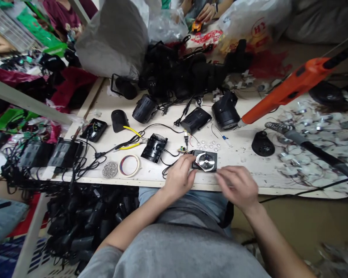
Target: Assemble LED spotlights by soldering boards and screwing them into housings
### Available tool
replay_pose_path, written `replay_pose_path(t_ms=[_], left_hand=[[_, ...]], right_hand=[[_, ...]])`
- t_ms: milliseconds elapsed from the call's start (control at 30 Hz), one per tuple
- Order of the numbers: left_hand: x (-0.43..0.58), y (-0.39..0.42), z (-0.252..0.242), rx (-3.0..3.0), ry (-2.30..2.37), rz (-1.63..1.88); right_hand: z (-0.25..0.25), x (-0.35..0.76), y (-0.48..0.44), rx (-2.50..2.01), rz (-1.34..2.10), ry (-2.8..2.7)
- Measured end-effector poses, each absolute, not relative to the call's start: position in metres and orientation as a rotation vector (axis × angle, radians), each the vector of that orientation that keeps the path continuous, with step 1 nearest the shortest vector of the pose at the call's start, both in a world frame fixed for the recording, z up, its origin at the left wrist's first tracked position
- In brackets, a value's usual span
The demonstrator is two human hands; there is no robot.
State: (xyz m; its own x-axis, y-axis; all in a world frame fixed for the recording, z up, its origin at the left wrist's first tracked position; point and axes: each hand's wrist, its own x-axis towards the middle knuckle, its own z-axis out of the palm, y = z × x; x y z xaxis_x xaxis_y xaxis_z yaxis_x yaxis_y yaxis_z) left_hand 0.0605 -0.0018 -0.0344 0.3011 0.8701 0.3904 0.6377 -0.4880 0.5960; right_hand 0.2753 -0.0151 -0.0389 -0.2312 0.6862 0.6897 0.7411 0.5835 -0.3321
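A black square part with a shiny silver reflector disc (pixel 205 161) lies near the front edge of the white worktable (pixel 243 154). My left hand (pixel 180 177) grips its left side, fingers curled onto it. Just right of the part hovers my right hand (pixel 237 186), fingers bent and blurred by motion; whether it holds anything is unclear. Several small clear lenses (pixel 208 145) lie just behind the part, with a small circuit board (pixel 182 148) and its black wires to the left.
Black lamp housings (pixel 145 108) and cables crowd the table's back. An orange glue gun (pixel 284 90) and a soldering iron in its coil stand (pixel 281 128) sit right. A tape roll (pixel 129 165), yellow-handled pliers (pixel 132 139) and a black cover (pixel 154 148) lie left. Another person's hand (pixel 205 12) works opposite.
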Motion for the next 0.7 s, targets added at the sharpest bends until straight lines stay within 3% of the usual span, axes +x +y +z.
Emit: replay_pose_path(t_ms=[100,233,367,500,700], left_hand=[[0.059,0.001,-0.043,2.234,1.370,0.968],[0.056,0.002,-0.046,2.257,1.346,0.993],[0.053,0.005,-0.038,2.243,1.304,0.941],[0.047,0.016,-0.024,2.310,1.254,0.667],[0.038,0.034,-0.011,2.400,1.214,0.453]], right_hand=[[-0.042,0.303,-0.012,-1.392,0.063,-1.315],[-0.041,0.347,0.009,-1.333,0.072,-0.870],[-0.027,0.364,0.035,-1.412,0.128,-0.826],[-0.015,0.360,0.050,-1.588,0.216,-0.845],[-0.003,0.350,0.026,-1.478,-0.246,-1.001]])
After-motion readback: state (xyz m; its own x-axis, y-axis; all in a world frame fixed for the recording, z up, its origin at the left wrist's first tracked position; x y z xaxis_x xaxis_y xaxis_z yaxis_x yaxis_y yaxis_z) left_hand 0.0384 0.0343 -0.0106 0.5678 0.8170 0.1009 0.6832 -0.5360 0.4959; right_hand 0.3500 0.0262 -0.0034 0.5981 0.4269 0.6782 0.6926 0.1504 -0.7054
